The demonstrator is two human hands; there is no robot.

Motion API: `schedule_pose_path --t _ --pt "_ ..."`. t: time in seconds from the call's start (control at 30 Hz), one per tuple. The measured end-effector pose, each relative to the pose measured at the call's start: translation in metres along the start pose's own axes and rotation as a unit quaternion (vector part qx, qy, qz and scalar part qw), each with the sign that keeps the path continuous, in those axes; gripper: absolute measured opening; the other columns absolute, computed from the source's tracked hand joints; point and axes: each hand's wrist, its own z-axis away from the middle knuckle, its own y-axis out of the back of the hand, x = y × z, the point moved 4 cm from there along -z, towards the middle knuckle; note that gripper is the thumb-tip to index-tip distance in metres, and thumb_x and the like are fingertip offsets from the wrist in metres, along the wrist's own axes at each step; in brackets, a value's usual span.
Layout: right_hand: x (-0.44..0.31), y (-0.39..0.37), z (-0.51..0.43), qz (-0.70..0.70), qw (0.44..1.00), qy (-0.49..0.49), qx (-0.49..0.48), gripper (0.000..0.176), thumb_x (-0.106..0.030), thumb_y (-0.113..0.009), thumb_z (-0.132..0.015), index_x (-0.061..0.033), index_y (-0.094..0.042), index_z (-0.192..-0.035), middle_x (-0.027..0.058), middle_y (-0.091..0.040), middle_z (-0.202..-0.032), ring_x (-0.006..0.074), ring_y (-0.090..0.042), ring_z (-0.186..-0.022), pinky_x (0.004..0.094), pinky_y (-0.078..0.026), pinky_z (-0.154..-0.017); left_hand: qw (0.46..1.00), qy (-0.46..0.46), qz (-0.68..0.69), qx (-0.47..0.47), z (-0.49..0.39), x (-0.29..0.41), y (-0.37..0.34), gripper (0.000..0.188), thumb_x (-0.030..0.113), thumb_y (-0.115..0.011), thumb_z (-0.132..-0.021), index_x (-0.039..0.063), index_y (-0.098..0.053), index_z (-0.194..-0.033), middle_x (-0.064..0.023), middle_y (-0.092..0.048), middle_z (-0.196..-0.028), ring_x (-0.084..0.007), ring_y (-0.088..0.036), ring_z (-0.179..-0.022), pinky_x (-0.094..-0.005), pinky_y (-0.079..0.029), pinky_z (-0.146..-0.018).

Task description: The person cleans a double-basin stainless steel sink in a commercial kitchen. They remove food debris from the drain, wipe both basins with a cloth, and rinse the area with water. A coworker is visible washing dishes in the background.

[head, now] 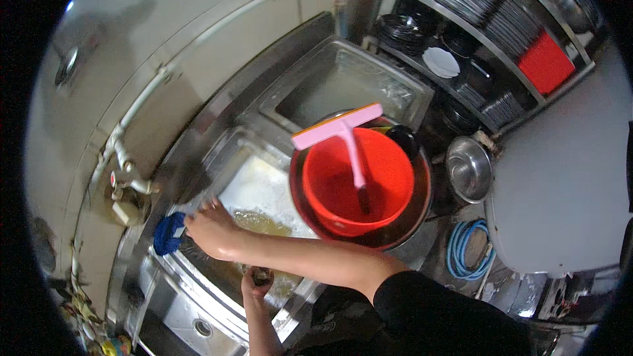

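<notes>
My right hand [212, 230] reaches across the soapy sink basin [232, 148] to its left rim. Its fingers are beside a bunched blue cloth or scrubber [168, 234] with a white patch. Whether they grip it is unclear. Below my right forearm, my left hand [252, 289] is low over the basin, its fingers curled around a small, dark, shiny vessel [262, 277], partly hidden. White suds [254, 178] and murky yellowish water [264, 222] fill this basin.
A red bucket [390, 178] with a pink squeegee [346, 131] across it stands in a larger tub right of the suds. Another water-filled basin [321, 94] lies behind. A drained sink [203, 326], wall tap [143, 185], steel bowl [470, 170], coiled blue hose [467, 249] and dish rack [465, 15] surround it.
</notes>
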Motion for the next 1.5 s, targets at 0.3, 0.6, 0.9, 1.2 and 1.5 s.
schedule_pose_path --t 0.3,0.6,0.9,1.2,1.5 --pt "0.172 0.267 0.022 -0.054 0.986 0.056 0.149 0.026 -0.028 -0.061 -0.085 -0.0034 -0.068 -0.082 0.0201 -0.066 -0.081 0.0386 -0.064 -0.081 0.0469 -0.051 -0.073 0.981 -0.179 -0.071 0.033 0.038 -0.038 -0.011 0.019 0.032 -0.056 -0.089 0.014 -0.061 -0.089 -0.0053 -0.067 -0.085 -0.0198 -0.064 -0.079 -0.0394 -0.052 -0.065" --pt "0.53 0.359 0.149 0.109 0.939 -0.32 0.071 0.039 -0.032 -0.058 -0.088 -0.0118 -0.062 -0.121 0.0151 -0.064 -0.117 0.0323 -0.062 -0.107 0.0416 -0.048 -0.093 0.873 -0.365 -0.254 0.201 0.036 -0.126 -0.048 0.03 0.029 -0.061 -0.088 0.011 -0.06 -0.112 0.0009 -0.061 -0.07 -0.008 -0.046 -0.042 -0.025 -0.029 -0.035" --pt "0.659 0.24 0.169 0.012 0.967 -0.241 -0.075 0.019 -0.024 -0.061 -0.086 -0.0094 -0.067 -0.097 0.0094 -0.069 -0.098 0.024 -0.066 -0.088 0.0368 -0.051 -0.077 0.82 -0.431 -0.323 0.194 0.048 -0.168 -0.104 0.04 0.033 -0.056 -0.092 0.008 -0.053 -0.124 -0.0137 -0.065 -0.109 -0.028 -0.064 -0.098 -0.0383 -0.052 -0.078" --pt "0.726 0.044 0.093 -0.121 0.96 -0.207 -0.143 0.027 -0.02 -0.056 -0.088 -0.0091 -0.064 -0.111 0.0169 -0.064 -0.109 0.0308 -0.061 -0.103 0.0407 -0.05 -0.086 0.818 -0.392 -0.278 0.317 0.054 -0.22 -0.097 0.038 0.032 -0.054 -0.093 0.008 -0.054 -0.122 -0.0155 -0.065 -0.11 -0.0302 -0.063 -0.1 -0.0384 -0.05 -0.08" --pt "0.729 0.017 0.045 -0.249 0.945 -0.089 -0.194 0.033 -0.025 -0.052 -0.09 -0.011 -0.061 -0.119 0.019 -0.061 -0.118 0.0316 -0.059 -0.106 0.044 -0.048 -0.089 0.822 -0.356 -0.227 0.383 0.058 -0.271 -0.092 0.036 0.03 -0.051 -0.093 0.007 -0.055 -0.12 -0.0173 -0.064 -0.111 -0.0325 -0.062 -0.102 -0.0386 -0.049 -0.082"
